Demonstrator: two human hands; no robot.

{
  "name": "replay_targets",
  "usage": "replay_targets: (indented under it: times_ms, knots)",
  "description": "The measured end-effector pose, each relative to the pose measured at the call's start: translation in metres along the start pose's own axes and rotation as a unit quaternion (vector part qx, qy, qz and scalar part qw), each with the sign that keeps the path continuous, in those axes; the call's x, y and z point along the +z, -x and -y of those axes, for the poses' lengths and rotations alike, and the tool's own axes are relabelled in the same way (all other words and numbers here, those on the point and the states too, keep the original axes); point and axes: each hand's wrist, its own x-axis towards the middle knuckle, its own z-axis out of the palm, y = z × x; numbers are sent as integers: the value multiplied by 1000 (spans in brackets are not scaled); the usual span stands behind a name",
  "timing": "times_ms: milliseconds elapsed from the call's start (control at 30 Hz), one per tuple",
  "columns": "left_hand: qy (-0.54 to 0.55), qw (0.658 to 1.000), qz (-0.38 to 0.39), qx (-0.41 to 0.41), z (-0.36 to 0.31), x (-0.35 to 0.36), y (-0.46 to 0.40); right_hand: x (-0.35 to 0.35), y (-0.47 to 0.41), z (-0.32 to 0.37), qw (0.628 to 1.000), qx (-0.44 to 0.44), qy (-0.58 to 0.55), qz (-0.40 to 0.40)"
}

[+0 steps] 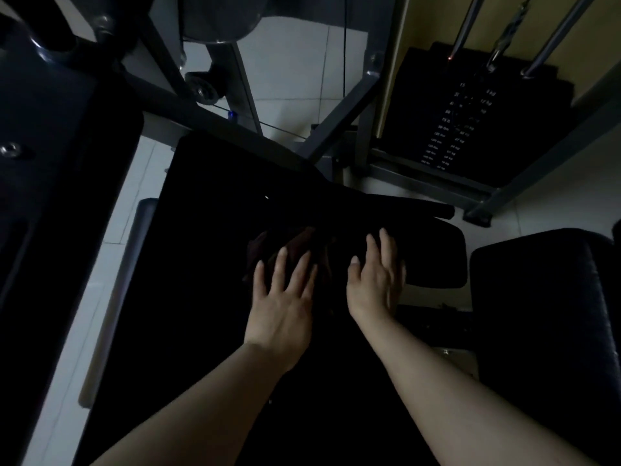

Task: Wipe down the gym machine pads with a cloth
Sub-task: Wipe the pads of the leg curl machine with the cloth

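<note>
A: Progress, from the head view? Where does the wiping stand?

B: Mid-job, I judge. A dark brownish cloth (289, 250) lies bunched on the big black seat pad (208, 230), near its far right edge. The left hand (282, 297) lies flat on it, fingers straight and spread apart, pressing rather than gripping.

A: And the other hand?

B: The right hand (376, 280) rests just beside it, fingers straight and fairly close together, over the inner end of the small black pad (437, 257) that adjoins the seat. Whether it touches the cloth's edge or only the pad I cannot tell; the light is too dim.

A: Anything visibly cleaned?

B: No. The pads are so dark that no damp streak or dust line shows, so I cannot say which parts are done.

A: What looks left, then?

B: Probably the padded bench (537, 314) at the right, and the long dark pad (60, 196) at the left; neither has a cloth or hand on it. The weight stack (470, 122) and grey frame (339, 116) beyond are not pads, so likely outside the job.
</note>
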Motion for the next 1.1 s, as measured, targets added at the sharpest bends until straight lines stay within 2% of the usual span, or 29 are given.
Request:
replay_targets:
  times_ms: [67,233,300,533,700,767,867,1033,1100]
  knots:
    - [5,1000,-5,-21,10,7,21,11,1,2,999,8,29,36]
    - [13,995,30,-94,7,-8,-5,23,6,6,998,13,52,-22]
    - [19,993,-2,-114,7,-21,-32,22,5,5,998,12,42,-35]
    - [36,990,-95,-103,30,-50,-107,28,2,3,997,23,49,-50]
    - [-19,995,-79,-65,24,-19,-55,19,-5,13,997,-15,80,-15]
    - [-4,997,-57,-52,19,-3,-18,15,-16,18,998,-12,61,11]
    - [-4,999,-38,-14,20,10,7,14,-20,20,998,-19,64,-6]
    - [-45,996,-72,-25,32,-18,-53,19,-20,18,999,-14,45,-25]
    - [-49,995,-71,-53,36,-34,-87,22,-22,16,998,-22,38,-36]
